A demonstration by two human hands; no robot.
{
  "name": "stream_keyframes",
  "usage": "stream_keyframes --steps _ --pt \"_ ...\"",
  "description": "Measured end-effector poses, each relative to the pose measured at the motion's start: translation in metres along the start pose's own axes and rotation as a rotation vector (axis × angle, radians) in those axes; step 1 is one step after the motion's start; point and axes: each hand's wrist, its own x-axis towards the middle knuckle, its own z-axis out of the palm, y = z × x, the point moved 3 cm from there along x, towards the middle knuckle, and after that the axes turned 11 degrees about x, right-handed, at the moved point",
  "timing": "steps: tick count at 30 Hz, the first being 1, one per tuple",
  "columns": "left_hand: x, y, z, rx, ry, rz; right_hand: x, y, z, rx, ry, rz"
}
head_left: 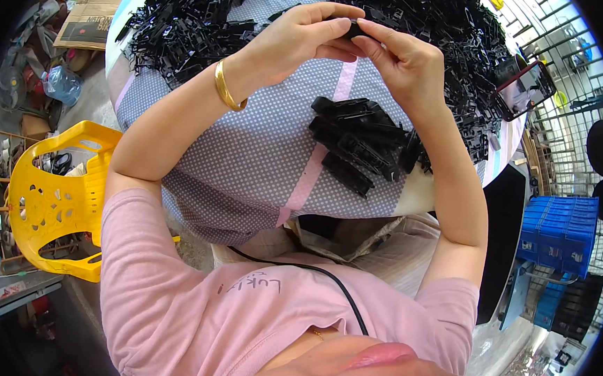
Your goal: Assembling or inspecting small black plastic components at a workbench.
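Both hands meet over the far middle of the round table, holding a small black plastic part (355,30) between them. My left hand (305,33) has its fingers and thumb closed around the part's left side. The thumb and fingertips of my right hand (409,64) pinch it from the right. Fingers cover most of the part, so its exact kind cannot be made out. Nearer to me, below the hands, lies a small heap of long black plastic pieces (360,144). Larger piles of loose black parts spread at the far left (190,37) and far right (464,60).
A grey dotted tablecloth (248,149) with pink stripes covers the table. At its right edge a phone (525,90) leans upright. A yellow plastic chair (49,202) stands at left, blue crates (558,232) at right. A black cable (330,274) crosses my shirt.
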Motion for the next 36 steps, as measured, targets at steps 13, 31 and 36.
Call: stream_keyframes --steps 13,31,36 --pt "0.005 -0.007 0.009 0.148 -0.151 -0.102 0.036 0.158 -0.114 -0.632 0.069 0.391" --pt "-0.001 -0.007 0.004 -0.178 -0.013 -0.154 0.052 0.067 -0.034 0.483 0.101 0.676" --pt "0.001 -0.008 -0.001 -0.298 0.102 -0.104 0.03 0.004 -0.007 0.621 -0.096 0.607"
